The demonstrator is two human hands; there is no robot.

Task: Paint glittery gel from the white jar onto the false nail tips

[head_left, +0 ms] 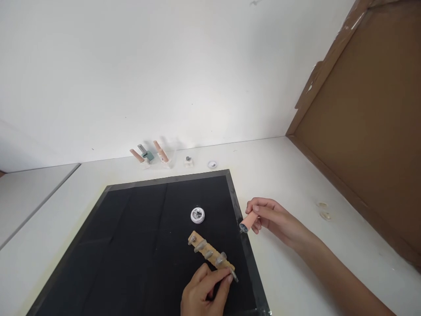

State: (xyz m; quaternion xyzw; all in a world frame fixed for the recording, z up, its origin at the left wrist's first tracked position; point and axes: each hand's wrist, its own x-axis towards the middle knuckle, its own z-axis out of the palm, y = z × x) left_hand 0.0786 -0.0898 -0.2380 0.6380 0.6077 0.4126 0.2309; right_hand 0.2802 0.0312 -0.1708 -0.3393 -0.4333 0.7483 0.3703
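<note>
A tan strip (213,254) lies slantwise on the black mat (131,237), with several greyish translucent nail-shaped pieces (200,245) across it. My left hand (207,289) pinches the piece at the strip's lower right end between thumb and finger. Over the mat's right edge, my right hand (269,217) is closed around a pink cylinder (250,220), its dark, silvery end pointing down and left. Above the strip sits a small round white pot (198,215) with silvery contents.
Behind the mat stand pink sticks (161,151) in a holder, a green item (148,155), a small white block (188,162) and a round dish (212,164). Two small discs (325,215) lie at right, near a brown cardboard panel (371,114).
</note>
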